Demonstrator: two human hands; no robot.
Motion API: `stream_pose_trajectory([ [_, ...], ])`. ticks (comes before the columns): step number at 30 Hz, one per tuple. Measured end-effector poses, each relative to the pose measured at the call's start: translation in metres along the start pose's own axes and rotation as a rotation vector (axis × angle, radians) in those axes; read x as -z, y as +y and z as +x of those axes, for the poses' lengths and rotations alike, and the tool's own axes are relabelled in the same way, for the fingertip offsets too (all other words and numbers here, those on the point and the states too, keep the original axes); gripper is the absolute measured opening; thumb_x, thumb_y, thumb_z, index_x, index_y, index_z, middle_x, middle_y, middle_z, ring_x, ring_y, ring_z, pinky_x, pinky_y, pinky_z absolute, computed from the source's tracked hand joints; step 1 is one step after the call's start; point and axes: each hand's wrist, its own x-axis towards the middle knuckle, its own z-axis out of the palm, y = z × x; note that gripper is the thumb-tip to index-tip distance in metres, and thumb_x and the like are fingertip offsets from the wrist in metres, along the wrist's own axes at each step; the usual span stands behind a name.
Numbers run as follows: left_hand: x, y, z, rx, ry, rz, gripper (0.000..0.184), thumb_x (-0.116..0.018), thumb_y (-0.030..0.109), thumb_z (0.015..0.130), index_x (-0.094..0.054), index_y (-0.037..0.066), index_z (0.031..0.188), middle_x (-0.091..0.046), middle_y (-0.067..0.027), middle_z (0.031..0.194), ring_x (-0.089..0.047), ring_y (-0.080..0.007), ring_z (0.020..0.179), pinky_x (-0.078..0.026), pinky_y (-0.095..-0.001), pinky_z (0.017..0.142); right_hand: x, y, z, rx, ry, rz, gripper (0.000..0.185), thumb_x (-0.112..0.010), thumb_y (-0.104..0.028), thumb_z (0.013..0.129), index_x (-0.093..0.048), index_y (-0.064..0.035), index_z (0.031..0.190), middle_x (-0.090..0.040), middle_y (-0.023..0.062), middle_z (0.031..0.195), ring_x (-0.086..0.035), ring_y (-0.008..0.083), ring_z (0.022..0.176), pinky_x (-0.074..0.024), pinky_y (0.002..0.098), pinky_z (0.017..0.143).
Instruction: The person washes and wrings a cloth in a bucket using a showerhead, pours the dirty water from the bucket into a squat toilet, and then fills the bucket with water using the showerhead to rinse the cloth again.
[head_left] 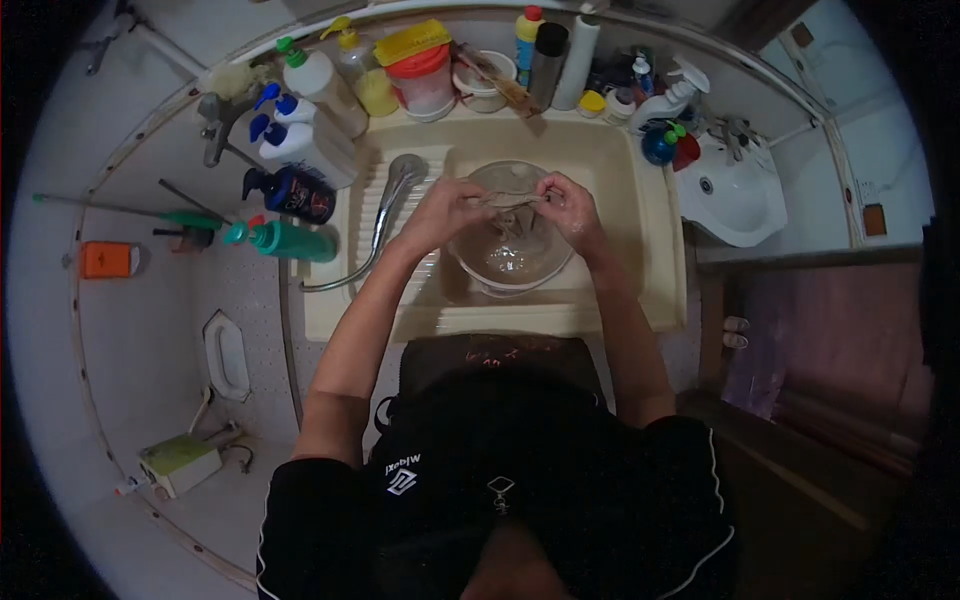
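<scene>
A thin, wet, grey-beige piece of cloth (pixel 512 200) is stretched between my two hands, above a round basin (pixel 503 291). My left hand (pixel 446 214) pinches its left end, and my right hand (pixel 570 210) pinches the right end, with fingers closed on both sides. Water with light reflections fills part of the basin, and a darker fold of cloth hangs toward it from between the hands. The basin stands inside a cream sink (pixel 612 275). What kind of cloth item this is I cannot tell.
A chrome shower head (pixel 406 170) lies on the ribbed drainboard left of the basin. Pump bottles, including a green bottle (pixel 295 243), line the left edge. Along the back stand a red-lidded tub (pixel 420 82), a brush (pixel 505 85) and spray bottles. A white washbasin (pixel 745 210) is at right.
</scene>
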Motion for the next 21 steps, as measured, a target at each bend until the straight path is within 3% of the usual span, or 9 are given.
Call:
stream_pose_trajectory([
  [1,-0.014,-0.037,0.009,-0.174,0.112,0.125,0.023,-0.067,0.015,0.078,-0.067,0.002,0.097,-0.063,-0.0105,0.09,-0.056,-0.0189,0.086,-0.045,-0.0287,0.072,0.002,0.007,0.001,0.103,0.0,-0.006,0.025,-0.065,0.002,0.074,-0.049,-0.0048,0.093,-0.05,-0.0005,0.09,-0.049,0.0078,0.086,-0.0419,0.0225,0.078],
  [4,-0.017,-0.02,0.017,-0.156,0.034,-0.362,0.021,-0.063,0.019,0.084,-0.065,0.002,0.098,-0.06,-0.003,0.086,-0.054,-0.0115,0.084,-0.043,-0.0252,0.072,0.007,0.009,-0.011,0.141,0.152,-0.113,0.032,-0.067,0.0,0.073,-0.046,-0.0058,0.097,-0.049,-0.0001,0.088,-0.049,0.0085,0.082,-0.0417,0.0222,0.075],
  [6,-0.017,-0.011,0.023,-0.104,0.039,-0.407,0.021,-0.06,0.02,0.086,-0.063,0.003,0.099,-0.058,-0.0011,0.085,-0.053,-0.0105,0.082,-0.043,-0.0243,0.072,-0.001,0.006,-0.016,0.175,0.148,-0.005,0.038,-0.069,-0.003,0.074,-0.047,-0.005,0.106,-0.051,-0.0003,0.086,-0.049,0.0086,0.076,-0.0421,0.0219,0.071],
  [8,-0.009,0.0,0.021,-0.065,0.07,-0.433,0.022,-0.056,0.021,0.089,-0.057,0.004,0.103,-0.057,0.0018,0.086,-0.05,-0.0082,0.079,-0.043,-0.0226,0.071,0.003,-0.011,-0.024,-0.039,0.045,0.137,0.043,-0.07,-0.005,0.075,-0.05,-0.0034,0.113,-0.053,0.0001,0.087,-0.05,0.008,0.076,-0.0422,0.022,0.068],
  [9,-0.004,0.004,0.023,-0.061,0.084,-0.427,0.022,-0.056,0.021,0.089,-0.057,0.004,0.103,-0.057,0.0018,0.086,-0.05,-0.0082,0.079,-0.043,-0.0226,0.071,0.008,-0.007,-0.02,-0.072,0.056,-0.179,0.045,-0.071,-0.008,0.076,-0.052,-0.0052,0.117,-0.057,0.0036,0.094,-0.053,0.0097,0.076,-0.0452,0.0251,0.066],
  [12,0.006,0.014,0.026,-0.07,0.025,-0.532,0.022,-0.057,0.022,0.089,-0.058,0.004,0.1,-0.058,0.0014,0.084,-0.052,-0.009,0.079,-0.043,-0.0247,0.07,0.022,-0.005,-0.015,-0.137,0.01,-0.296,0.029,-0.066,-0.009,0.08,-0.056,-0.0024,0.107,-0.057,0.0009,0.087,-0.054,0.0079,0.081,-0.0432,0.0209,0.069],
  [15,0.023,0.029,0.022,-0.048,-0.02,-0.322,0.023,-0.061,0.024,0.086,-0.061,0.003,0.096,-0.06,0.0008,0.081,-0.054,-0.0085,0.077,-0.044,-0.0257,0.068,0.021,-0.016,-0.012,0.203,0.098,-0.037,0.02,-0.063,-0.007,0.082,-0.054,-0.0033,0.099,-0.062,0.0039,0.091,-0.055,0.0091,0.082,-0.0448,0.0213,0.073],
  [17,0.033,0.041,0.013,-0.074,-0.09,0.426,0.025,-0.064,0.021,0.082,-0.061,-0.001,0.094,-0.064,-0.002,0.08,-0.055,-0.0089,0.074,-0.045,-0.0286,0.068,0.013,-0.047,-0.017,0.202,0.077,0.088,0.017,-0.062,-0.005,0.082,-0.052,-0.0039,0.096,-0.063,0.0063,0.094,-0.056,0.0099,0.083,-0.0455,0.0221,0.075],
  [21,0.028,-0.019,0.015,-0.077,-0.035,0.544,0.026,-0.067,0.018,0.078,-0.061,-0.002,0.093,-0.066,-0.0009,0.08,-0.057,-0.0093,0.071,-0.046,-0.0296,0.069,0.013,-0.063,-0.009,0.249,0.128,0.163,0.016,-0.058,0.0,0.079,-0.05,-0.0029,0.093,-0.063,0.0054,0.09,-0.058,0.0107,0.087,-0.0463,0.0246,0.079],
])
